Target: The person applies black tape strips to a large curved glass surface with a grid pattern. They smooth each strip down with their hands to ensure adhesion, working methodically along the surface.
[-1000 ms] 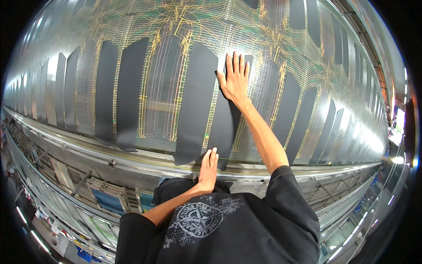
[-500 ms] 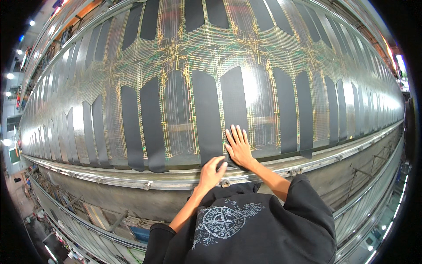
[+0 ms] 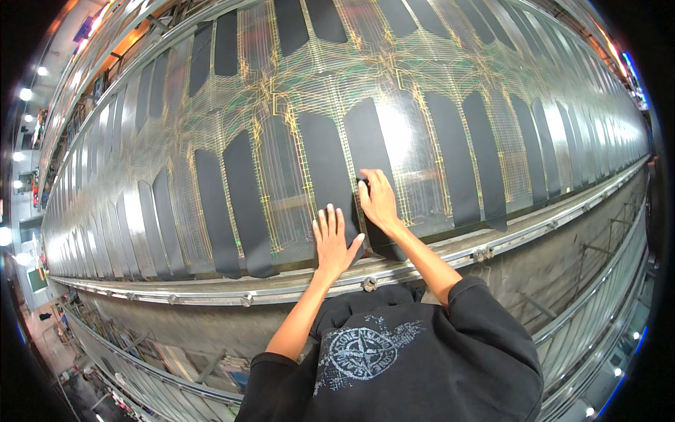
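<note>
Two long black sheet pieces with angled far ends lie side by side before me: a left black piece [image 3: 325, 158] and a right black piece [image 3: 367, 137]. My left hand [image 3: 332, 246] rests flat on the near part of the left piece, fingers spread and thumb out to the right. Farther up, my right hand [image 3: 380, 200] is closed, its fingers bent toward the thumb at the inner edge of the right piece. Its fingertips are partly hidden there. Between the pieces runs a narrow strip of yellow and green lines.
A long shiny table top [image 3: 415, 169] carries rows of similar black pieces [image 3: 251, 193] among yellow and green line patterns. A metal rail [image 3: 211, 294] with knobs runs along its near edge, by my body. Below it is another railing [image 3: 183, 383].
My left hand has opened from a bent shape and laid itself flat on the left piece. The right hand has moved farther up the right piece and curled its fingers. The view has tilted slightly.
</note>
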